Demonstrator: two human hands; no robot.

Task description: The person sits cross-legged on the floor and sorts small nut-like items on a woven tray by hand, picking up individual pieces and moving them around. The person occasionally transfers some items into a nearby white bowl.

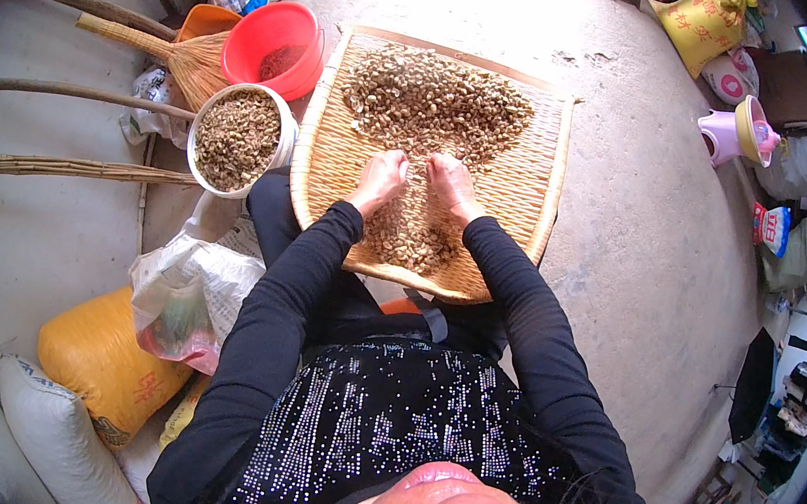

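Note:
A woven bamboo tray (pixel 532 185) rests across my lap. On its far half lies a broad heap of small brown pods or nuts (pixel 437 97), and a smaller pile (pixel 410 244) sits at the near edge, with a thin strip of pieces between the two. My left hand (pixel 382 178) is at the near edge of the large heap, fingers curled with the tips together. Close beside it on the right, my right hand (pixel 450 182) is curled the same way. Whether either hand pinches a piece is too small to tell.
Left of the tray stand a white bucket (pixel 286 133) full of similar pieces and a red bucket (pixel 244 43) with reddish bits inside. A straw broom (pixel 200 64) and wooden poles lean there. Stuffed sacks (pixel 103 359) lie lower left. More bags (pixel 703 28) line the right side.

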